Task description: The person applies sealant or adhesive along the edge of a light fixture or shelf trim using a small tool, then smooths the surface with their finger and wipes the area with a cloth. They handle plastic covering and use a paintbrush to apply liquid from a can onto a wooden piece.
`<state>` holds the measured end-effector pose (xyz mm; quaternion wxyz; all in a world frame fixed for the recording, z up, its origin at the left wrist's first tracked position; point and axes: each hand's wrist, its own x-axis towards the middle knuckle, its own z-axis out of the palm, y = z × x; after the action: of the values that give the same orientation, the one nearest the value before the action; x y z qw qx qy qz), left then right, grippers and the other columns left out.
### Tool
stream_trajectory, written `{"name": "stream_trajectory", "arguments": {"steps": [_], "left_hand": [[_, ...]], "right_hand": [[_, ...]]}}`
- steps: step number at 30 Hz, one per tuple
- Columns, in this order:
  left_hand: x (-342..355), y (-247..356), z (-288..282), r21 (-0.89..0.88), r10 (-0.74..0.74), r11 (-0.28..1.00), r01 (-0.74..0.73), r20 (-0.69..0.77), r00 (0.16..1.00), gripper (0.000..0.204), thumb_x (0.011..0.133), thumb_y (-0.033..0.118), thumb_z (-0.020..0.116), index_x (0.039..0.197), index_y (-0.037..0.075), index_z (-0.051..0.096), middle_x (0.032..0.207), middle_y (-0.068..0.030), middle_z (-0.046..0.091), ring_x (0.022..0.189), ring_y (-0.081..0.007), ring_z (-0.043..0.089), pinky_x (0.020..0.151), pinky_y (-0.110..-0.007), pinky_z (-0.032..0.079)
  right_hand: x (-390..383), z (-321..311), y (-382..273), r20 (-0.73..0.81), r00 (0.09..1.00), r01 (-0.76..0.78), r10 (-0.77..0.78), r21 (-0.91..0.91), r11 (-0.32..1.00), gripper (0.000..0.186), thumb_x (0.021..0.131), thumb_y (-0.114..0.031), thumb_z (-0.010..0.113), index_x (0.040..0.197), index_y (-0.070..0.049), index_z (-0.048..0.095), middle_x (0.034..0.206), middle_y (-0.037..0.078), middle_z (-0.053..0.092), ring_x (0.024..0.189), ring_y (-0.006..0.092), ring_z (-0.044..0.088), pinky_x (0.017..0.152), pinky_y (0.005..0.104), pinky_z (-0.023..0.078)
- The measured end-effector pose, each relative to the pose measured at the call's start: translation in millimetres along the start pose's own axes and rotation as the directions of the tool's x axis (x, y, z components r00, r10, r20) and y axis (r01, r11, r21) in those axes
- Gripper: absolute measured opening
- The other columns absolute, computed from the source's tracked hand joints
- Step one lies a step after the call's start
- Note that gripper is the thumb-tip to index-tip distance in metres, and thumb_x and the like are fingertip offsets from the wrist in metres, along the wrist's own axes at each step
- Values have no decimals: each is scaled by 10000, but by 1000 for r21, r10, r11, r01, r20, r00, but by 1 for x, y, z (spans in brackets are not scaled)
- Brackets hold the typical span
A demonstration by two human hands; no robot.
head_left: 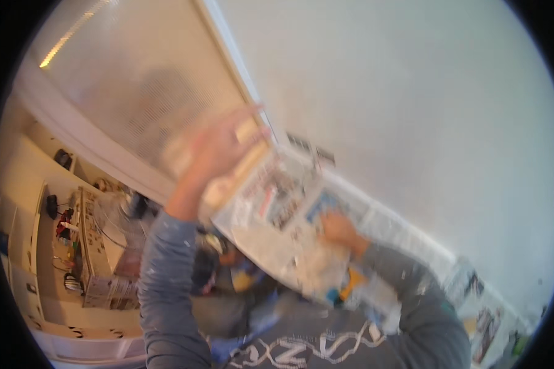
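My left hand (218,147) is raised at a pale wooden edge (243,92) beside the wall. Its fingers are stretched out and apart, though blurred by motion, and no held thing shows in them. Below and to the right, my right hand (340,230) is closed over a surface covered with newspaper (289,243). Whatever its curled fingers hold, if anything, is hidden. Beside the right forearm lies an orange and teal object (351,284), too blurred to name.
A plain pale wall (406,111) fills the right side, with more newspaper (486,326) along its foot. A large glossy panel (148,80) stands at the upper left. Farther left, a cluttered wooden unit (98,270) and shelves hold small items.
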<state>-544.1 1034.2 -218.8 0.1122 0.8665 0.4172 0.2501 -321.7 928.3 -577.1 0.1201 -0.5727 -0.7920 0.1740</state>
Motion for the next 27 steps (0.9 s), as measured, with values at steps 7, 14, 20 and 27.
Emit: {"name": "stream_trajectory", "arguments": {"steps": [7, 14, 20, 27], "left_hand": [[124, -15, -104, -520, -10, 814, -259, -458, 889, 420, 995, 321, 600, 1197, -44, 646, 996, -106, 699, 897, -154, 673, 788, -291, 534], [258, 7, -244, -679, -151, 542, -495, -659, 737, 373, 1023, 337, 523, 1103, -23, 579, 994, -126, 639, 873, -234, 664, 761, -331, 565], [346, 25, -305, -808, -209, 6, -590, -578, 789, 375, 1058, 342, 436, 1147, -17, 495, 1057, -152, 585, 930, -319, 643, 825, -388, 593], [391, 47, -335, -685, -199, -319, -655, -627, 753, 324, 1057, 357, 443, 1016, 45, 518, 898, -75, 576, 842, -263, 633, 754, -374, 586]], "right_hand": [[12, 2, -20, -94, 946, -312, 312, 15, 950, 555, 797, -512, 641, 996, 4, 683, 993, 231, 692, 909, 382, 675, 795, 484, 549], [2, 21, -15, -372, 895, -258, 247, 21, 966, 505, 857, -485, 619, 1037, -17, 676, 958, 224, 678, 917, 409, 651, 826, 490, 526], [-1, 11, -35, -507, 845, -164, 172, 62, 985, 268, 872, -291, 622, 888, -23, 639, 885, 214, 606, 847, 415, 568, 791, 520, 470], [-3, 3, -36, -413, 855, -276, 313, 150, 950, 303, 852, -335, 636, 912, -38, 635, 886, 206, 607, 861, 410, 576, 758, 514, 484]]}}
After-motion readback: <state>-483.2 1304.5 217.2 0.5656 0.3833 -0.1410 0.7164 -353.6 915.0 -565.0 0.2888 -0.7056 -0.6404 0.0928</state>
